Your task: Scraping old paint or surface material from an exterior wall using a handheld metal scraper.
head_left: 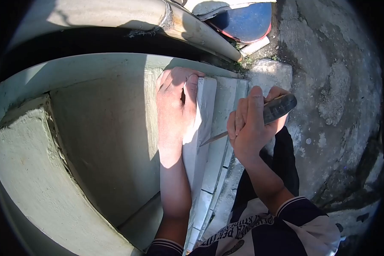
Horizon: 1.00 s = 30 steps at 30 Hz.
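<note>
Left hand [175, 100], centre of frame, curled over the upper end of a pale bar [206, 104], thumb along its top corner, fingertips mostly hidden behind. Right hand [254, 126], right of centre, closed in a fist round the black handle [279, 109] of a thin-bladed tool; its blade [216, 138] points left and down, tip at the bar's face, looks touching. Bar runs from centre top down to the lower edge beside the left forearm; loose or fixed, cannot tell. Step in hand, by judgement: blade work, scraping or cutting, on the bar's face. Next move calls for a firm left hold, a controlled angle on the tip, left forearm clear of the edge. Materials: bar straight, squared, whitish, matte, likely wood or plaster; handle rounded at the butt, ridged, rubbery-looking; blade narrow, tapering. Pale-green ledge [21, 149] at left has a rough, chipped edge, maybe painted cement. Smooth round beige pipe [111, 13] upper left, blue curved object [243, 21] top, patchy grey concrete floor [307, 51] at right.
</note>
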Each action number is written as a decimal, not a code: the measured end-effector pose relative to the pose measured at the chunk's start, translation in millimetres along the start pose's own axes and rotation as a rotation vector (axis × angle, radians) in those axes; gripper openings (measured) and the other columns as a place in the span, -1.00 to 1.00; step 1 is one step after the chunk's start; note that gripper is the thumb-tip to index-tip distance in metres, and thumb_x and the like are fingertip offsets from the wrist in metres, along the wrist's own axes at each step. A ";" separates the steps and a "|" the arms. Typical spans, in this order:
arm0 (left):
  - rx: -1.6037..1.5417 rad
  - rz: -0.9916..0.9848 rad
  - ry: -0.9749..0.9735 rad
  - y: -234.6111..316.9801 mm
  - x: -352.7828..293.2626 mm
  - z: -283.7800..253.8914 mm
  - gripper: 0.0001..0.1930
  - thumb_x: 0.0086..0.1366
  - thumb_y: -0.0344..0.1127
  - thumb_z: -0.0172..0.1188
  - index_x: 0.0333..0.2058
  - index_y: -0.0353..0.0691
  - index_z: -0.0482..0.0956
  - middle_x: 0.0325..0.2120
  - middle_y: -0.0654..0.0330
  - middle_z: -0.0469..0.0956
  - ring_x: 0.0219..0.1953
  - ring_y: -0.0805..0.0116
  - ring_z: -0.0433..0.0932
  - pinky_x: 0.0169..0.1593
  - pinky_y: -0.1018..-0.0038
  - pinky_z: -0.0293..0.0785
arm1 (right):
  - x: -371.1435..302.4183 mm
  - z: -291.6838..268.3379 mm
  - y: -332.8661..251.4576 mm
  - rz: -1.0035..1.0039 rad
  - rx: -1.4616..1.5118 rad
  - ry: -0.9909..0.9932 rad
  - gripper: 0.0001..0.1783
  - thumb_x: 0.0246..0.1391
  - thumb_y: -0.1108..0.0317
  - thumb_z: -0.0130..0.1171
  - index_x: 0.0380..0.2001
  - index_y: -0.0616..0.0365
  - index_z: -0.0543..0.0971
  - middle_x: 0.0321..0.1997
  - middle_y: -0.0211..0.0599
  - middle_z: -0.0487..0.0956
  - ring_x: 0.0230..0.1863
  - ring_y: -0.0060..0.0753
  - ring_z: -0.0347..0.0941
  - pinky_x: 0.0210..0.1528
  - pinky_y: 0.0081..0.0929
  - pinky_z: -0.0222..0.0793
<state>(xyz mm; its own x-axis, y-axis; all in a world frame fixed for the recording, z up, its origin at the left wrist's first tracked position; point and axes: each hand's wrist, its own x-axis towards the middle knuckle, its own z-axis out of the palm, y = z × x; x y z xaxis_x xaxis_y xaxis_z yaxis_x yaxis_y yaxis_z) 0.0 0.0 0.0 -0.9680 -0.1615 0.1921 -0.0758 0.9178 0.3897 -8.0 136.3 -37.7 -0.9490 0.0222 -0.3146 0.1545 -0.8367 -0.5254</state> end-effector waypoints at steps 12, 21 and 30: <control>-0.037 -0.019 0.030 -1.6 0.5 -0.8 -0.84 0.39 -0.42 0.07 -0.29 -0.26 0.65 -0.34 0.11 0.60 -0.19 0.08 0.53 0.03 0.23 0.38 | -1.5 -4.6 -13.0 -0.007 0.049 -0.004 -0.77 0.43 0.40 0.02 -0.25 -0.06 0.17 -0.72 -0.53 0.18 -0.83 -0.72 0.00 -0.86 -0.64 -0.02; -0.108 0.001 0.052 -4.9 -1.0 3.4 -0.83 0.37 -0.41 0.07 -0.27 -0.29 0.65 -0.33 0.02 0.61 -0.17 0.00 0.54 0.03 0.21 0.40 | -21.5 -60.6 -37.0 -0.045 -0.092 -0.084 -0.82 0.42 0.43 0.01 -0.21 -0.03 0.22 -0.65 -0.49 0.20 -0.79 -0.68 0.03 -0.80 -0.63 0.00; -0.033 0.152 0.190 -12.4 -25.1 10.0 -0.64 0.41 -0.20 0.09 0.08 -0.24 0.54 0.11 -0.09 0.51 0.21 -0.06 0.42 0.30 0.20 0.30 | -85.1 -223.3 -132.2 -0.364 -0.462 0.028 -0.87 0.38 0.28 0.02 -0.18 0.08 0.37 -0.34 -0.41 0.34 -0.30 -0.46 0.29 -0.18 -0.37 0.27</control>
<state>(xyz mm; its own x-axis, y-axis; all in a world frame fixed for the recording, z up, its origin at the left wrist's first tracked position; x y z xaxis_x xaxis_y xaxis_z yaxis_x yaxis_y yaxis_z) 22.9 -3.7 -18.6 -0.9049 -0.0904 0.4160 0.0784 0.9251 0.3715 113.7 367.1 -118.1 -0.9568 0.2830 -0.0667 -0.0702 -0.4474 -0.8916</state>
